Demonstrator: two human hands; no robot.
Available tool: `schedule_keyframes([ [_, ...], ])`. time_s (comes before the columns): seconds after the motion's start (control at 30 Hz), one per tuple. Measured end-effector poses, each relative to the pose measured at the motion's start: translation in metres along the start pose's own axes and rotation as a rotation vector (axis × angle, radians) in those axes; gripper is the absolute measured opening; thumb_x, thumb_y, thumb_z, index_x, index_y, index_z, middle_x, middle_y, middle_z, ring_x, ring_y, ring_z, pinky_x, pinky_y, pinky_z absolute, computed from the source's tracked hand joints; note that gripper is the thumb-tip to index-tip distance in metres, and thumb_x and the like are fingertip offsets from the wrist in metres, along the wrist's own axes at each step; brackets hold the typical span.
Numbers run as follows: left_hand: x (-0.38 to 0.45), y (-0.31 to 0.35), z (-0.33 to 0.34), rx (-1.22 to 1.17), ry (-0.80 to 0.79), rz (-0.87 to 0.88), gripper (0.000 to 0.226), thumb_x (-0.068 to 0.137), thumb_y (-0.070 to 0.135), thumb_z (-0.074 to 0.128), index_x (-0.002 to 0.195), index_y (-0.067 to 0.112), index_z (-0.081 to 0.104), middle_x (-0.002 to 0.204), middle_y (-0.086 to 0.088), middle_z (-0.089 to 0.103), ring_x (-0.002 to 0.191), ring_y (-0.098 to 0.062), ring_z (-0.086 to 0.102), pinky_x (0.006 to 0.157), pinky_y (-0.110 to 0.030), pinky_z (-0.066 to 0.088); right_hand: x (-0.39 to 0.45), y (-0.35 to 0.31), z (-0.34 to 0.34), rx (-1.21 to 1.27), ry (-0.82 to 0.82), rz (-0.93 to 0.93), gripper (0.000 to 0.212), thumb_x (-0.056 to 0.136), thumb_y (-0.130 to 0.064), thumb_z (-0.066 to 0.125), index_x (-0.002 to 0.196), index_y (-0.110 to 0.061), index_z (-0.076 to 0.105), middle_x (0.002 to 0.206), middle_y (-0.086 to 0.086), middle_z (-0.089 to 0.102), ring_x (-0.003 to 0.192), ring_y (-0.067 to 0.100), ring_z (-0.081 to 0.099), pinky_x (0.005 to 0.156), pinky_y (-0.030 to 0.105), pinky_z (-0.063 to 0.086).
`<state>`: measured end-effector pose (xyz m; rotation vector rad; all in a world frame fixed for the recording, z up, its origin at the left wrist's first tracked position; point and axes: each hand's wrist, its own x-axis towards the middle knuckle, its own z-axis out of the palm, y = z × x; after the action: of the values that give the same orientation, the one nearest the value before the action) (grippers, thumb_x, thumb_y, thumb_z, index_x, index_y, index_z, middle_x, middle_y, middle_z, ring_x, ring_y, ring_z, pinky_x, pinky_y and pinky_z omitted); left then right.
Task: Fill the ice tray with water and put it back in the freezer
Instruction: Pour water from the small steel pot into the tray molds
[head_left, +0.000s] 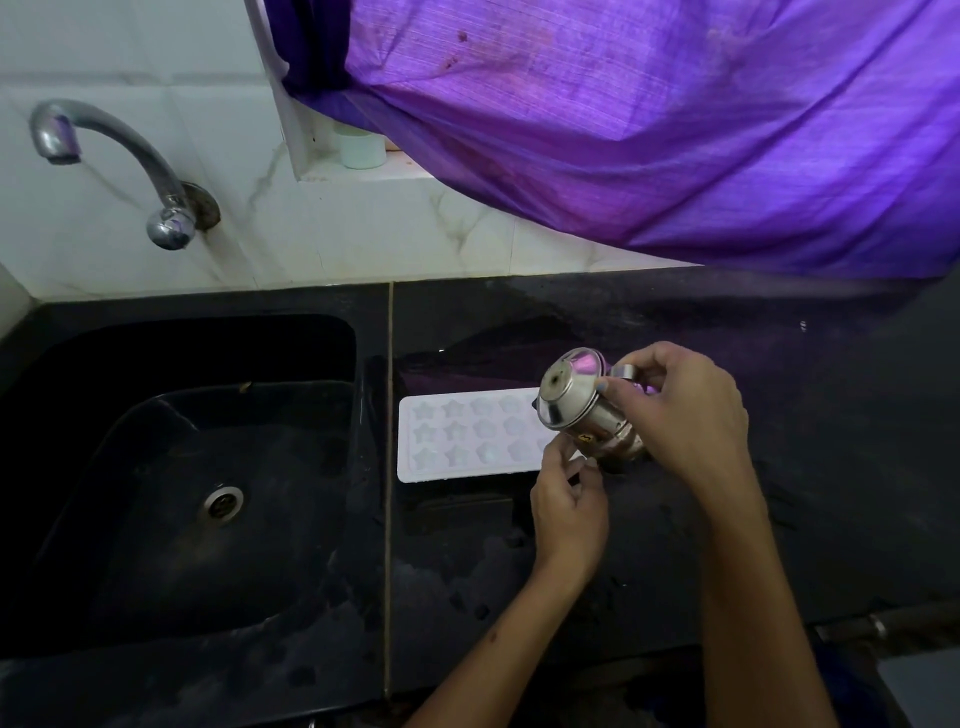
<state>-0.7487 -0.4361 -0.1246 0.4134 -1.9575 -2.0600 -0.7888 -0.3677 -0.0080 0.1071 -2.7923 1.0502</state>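
Observation:
A white ice tray (457, 436) with star-shaped cells lies flat on the black counter (779, 415), just right of the sink. Above its right end my right hand (685, 410) grips a small steel jug (576, 402) by its handle, tipped far over to the left with its lidded top facing the sink. My left hand (569, 506) sits just below the jug with its fingers curled near the tray's right edge; whether they pinch the tray is hidden. No water stream is visible.
A black sink (130, 519) with a metal drain (223, 503) fills the left side. A steel tap (104, 150) projects from the white tiled wall. A purple curtain (649, 119) hangs over the counter's back, and a pale cup (361, 148) stands on the ledge.

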Motion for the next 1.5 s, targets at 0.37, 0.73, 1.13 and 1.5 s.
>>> schedule_keyframes([
  [0.37, 0.006, -0.007, -0.008, -0.002, 0.057, -0.043, 0.022, 0.093, 0.005, 0.046, 0.112, 0.01, 0.056, 0.089, 0.013, 0.062, 0.071, 0.015, 0.057, 0.068, -0.005, 0.042, 0.001, -0.016, 0.017, -0.106, -0.091, -0.106, 0.014, 0.079, -0.039, 0.071, 0.083, -0.031, 0.06, 0.092, -0.014, 0.059, 0.083, 0.014, 0.056, 0.067, 0.031, 0.035],
  [0.73, 0.008, -0.007, -0.014, -0.016, 0.042, -0.065, 0.021, 0.093, 0.005, 0.045, 0.11, 0.008, 0.057, 0.101, -0.002, 0.067, 0.09, -0.004, 0.062, 0.081, -0.018, 0.046, 0.005, -0.027, 0.027, -0.185, -0.11, -0.162, 0.015, 0.081, -0.035, 0.07, 0.085, -0.034, 0.056, 0.095, -0.011, 0.058, 0.084, 0.016, 0.056, 0.067, 0.03, 0.036],
  [1.13, 0.009, -0.008, -0.014, 0.009, 0.037, -0.081, 0.026, 0.093, 0.007, 0.046, 0.115, 0.012, 0.057, 0.105, 0.0, 0.067, 0.083, 0.002, 0.059, 0.083, -0.02, 0.046, 0.007, -0.025, 0.026, -0.19, -0.1, -0.148, 0.015, 0.08, -0.035, 0.071, 0.082, -0.034, 0.056, 0.091, -0.013, 0.055, 0.08, 0.013, 0.054, 0.066, 0.029, 0.034],
  [1.5, 0.004, 0.002, -0.019, 0.065, 0.038, -0.034, 0.03, 0.095, 0.011, 0.044, 0.123, 0.02, 0.05, 0.113, 0.007, 0.061, 0.108, -0.004, 0.056, 0.084, -0.021, 0.045, 0.006, -0.021, 0.014, -0.04, -0.104, -0.091, 0.012, 0.078, -0.037, 0.072, 0.082, -0.031, 0.062, 0.087, -0.012, 0.064, 0.083, 0.013, 0.06, 0.074, 0.039, 0.05],
])
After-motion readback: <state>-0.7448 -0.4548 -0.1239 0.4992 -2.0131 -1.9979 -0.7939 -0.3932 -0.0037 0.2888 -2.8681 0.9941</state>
